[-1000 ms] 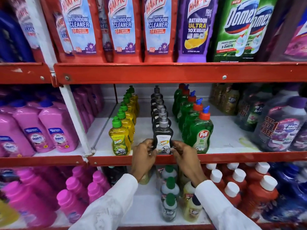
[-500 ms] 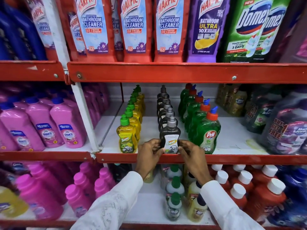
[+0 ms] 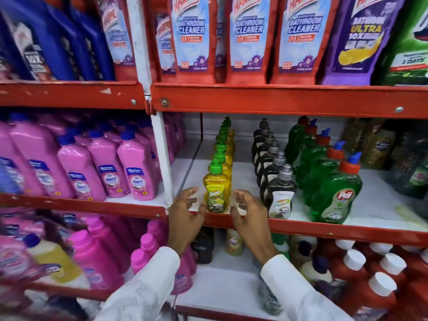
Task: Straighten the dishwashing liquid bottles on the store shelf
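On the middle shelf [image 3: 301, 224] stand three rows of dishwashing liquid bottles running front to back. The front yellow bottle [image 3: 217, 193] has a green cap and a Super label. To its right is the front black bottle [image 3: 280, 198] with a grey cap, then the front green Pril bottle [image 3: 335, 195] with an orange and blue cap. My left hand [image 3: 186, 210] and my right hand [image 3: 249, 210] hover on either side of the yellow bottle, fingers spread, not touching it. Both hands are empty.
Pink Shakti bottles [image 3: 136, 167] fill the left bay beyond a white upright post [image 3: 163, 158]. Harpic bathroom cleaner pouches [image 3: 250, 35] line the shelf above. Below stand pink bottles [image 3: 97, 253], small mixed bottles and red bottles with white caps [image 3: 379, 290]. Dark bottles [image 3: 414, 163] sit at far right.
Both hands have let go of the front black bottle and shifted left to flank the front yellow bottle. The view has swung left.
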`<state>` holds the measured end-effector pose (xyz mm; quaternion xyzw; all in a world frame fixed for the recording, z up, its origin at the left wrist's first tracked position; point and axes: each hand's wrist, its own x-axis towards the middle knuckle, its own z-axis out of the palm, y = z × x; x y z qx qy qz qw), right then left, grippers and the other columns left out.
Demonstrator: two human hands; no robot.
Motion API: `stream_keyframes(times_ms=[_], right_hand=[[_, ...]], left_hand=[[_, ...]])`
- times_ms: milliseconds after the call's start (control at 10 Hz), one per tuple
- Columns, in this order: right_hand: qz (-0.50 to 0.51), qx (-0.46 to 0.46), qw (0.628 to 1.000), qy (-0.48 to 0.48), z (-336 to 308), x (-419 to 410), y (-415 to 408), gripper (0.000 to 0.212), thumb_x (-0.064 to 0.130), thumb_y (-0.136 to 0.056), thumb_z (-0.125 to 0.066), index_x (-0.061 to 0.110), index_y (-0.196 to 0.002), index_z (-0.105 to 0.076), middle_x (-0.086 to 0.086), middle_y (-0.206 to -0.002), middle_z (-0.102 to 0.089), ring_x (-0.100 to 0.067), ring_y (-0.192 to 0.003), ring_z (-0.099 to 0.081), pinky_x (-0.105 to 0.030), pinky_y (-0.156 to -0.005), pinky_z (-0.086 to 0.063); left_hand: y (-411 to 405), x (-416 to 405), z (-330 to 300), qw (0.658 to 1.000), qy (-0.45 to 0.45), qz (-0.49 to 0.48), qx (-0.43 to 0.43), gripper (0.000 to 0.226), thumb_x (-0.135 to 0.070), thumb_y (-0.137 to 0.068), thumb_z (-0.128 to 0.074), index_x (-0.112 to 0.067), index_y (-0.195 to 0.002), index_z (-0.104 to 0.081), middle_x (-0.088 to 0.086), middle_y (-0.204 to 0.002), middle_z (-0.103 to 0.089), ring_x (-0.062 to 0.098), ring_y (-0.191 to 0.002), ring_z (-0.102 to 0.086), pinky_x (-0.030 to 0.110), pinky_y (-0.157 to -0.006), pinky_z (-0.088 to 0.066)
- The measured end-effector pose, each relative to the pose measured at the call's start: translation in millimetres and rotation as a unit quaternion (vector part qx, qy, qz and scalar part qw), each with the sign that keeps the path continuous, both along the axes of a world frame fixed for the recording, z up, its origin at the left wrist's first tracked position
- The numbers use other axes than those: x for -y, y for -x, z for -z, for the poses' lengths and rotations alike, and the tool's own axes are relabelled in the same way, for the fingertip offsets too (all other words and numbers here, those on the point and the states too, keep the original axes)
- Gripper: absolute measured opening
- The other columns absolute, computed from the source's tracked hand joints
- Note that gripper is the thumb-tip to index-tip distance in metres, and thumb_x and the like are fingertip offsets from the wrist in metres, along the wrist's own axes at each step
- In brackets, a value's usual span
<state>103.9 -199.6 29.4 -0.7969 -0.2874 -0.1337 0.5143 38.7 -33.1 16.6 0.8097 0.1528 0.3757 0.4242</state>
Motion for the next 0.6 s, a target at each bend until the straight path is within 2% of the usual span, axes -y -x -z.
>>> stream_keyframes(times_ms=[100,200,300,400,500,600], right_hand=[[-0.019,-0.024,0.997,0.071,3.3,-13.6,-12.0,0.038,0.012,-0.088,-0.059,0.02,-0.125,-0.063,-0.001,-0.116,-0.075,-0.017,-0.103,-0.071,-0.026,-0.093,-0.053],[-0.013,-0.041,0.994,0.103,4.6,-16.7,-17.2,0.036,0.012,-0.09,-0.062,0.018,-0.125,-0.064,-0.001,-0.116,-0.076,-0.017,-0.105,-0.071,-0.022,-0.094,-0.051],[-0.004,-0.055,0.993,0.102,7.7,-16.9,-21.1,0.036,0.016,-0.09,-0.066,0.018,-0.126,-0.064,0.0,-0.117,-0.076,-0.012,-0.104,-0.072,-0.032,-0.098,-0.055],[0.001,-0.069,0.994,0.086,10.6,-14.9,-19.1,0.034,0.017,-0.088,-0.067,0.02,-0.123,-0.066,0.003,-0.112,-0.077,-0.009,-0.099,-0.073,-0.037,-0.094,-0.058],[0.001,-0.081,0.994,0.078,14.7,-16.5,-24.2,0.034,0.017,-0.088,-0.067,0.018,-0.122,-0.066,0.004,-0.11,-0.077,-0.006,-0.096,-0.073,-0.037,-0.093,-0.058],[0.025,-0.09,0.994,0.058,9.8,-12.1,-16.5,0.037,0.017,-0.086,-0.07,0.018,-0.123,-0.067,0.003,-0.111,-0.077,-0.005,-0.094,-0.072,-0.034,-0.092,-0.059]], left_hand=[[-7.9,-8.9,-0.3,0.995,-0.048,0.072,-0.048,0.041,-0.007,-0.083,-0.07,-0.011,-0.123,-0.062,0.0,-0.113,-0.07,-0.009,-0.09,-0.064,0.0,-0.079,-0.044],[-12.5,-12.3,-2.5,0.992,-0.058,0.103,-0.051,0.035,-0.001,-0.084,-0.067,-0.012,-0.117,-0.065,-0.006,-0.104,-0.072,-0.022,-0.081,-0.06,0.001,-0.079,-0.047],[-15.6,-16.9,2.4,0.993,-0.034,0.101,-0.041,0.031,-0.005,-0.085,-0.067,-0.014,-0.115,-0.067,-0.006,-0.101,-0.075,-0.013,-0.084,-0.066,0.012,-0.083,-0.053],[-14.5,-15.8,3.8,0.993,-0.032,0.111,-0.033,0.032,-0.007,-0.085,-0.067,-0.017,-0.116,-0.067,-0.002,-0.104,-0.077,0.003,-0.091,-0.071,0.027,-0.088,-0.057],[-16.8,-17.2,4.0,0.992,-0.024,0.119,-0.027,0.032,-0.009,-0.085,-0.069,-0.017,-0.116,-0.067,-0.003,-0.104,-0.076,0.004,-0.092,-0.071,0.03,-0.089,-0.058],[-10.8,-14.3,-0.7,0.991,-0.017,0.13,-0.028,0.035,-0.01,-0.086,-0.069,-0.016,-0.121,-0.065,-0.008,-0.107,-0.072,0.006,-0.097,-0.071,0.025,-0.091,-0.056]])
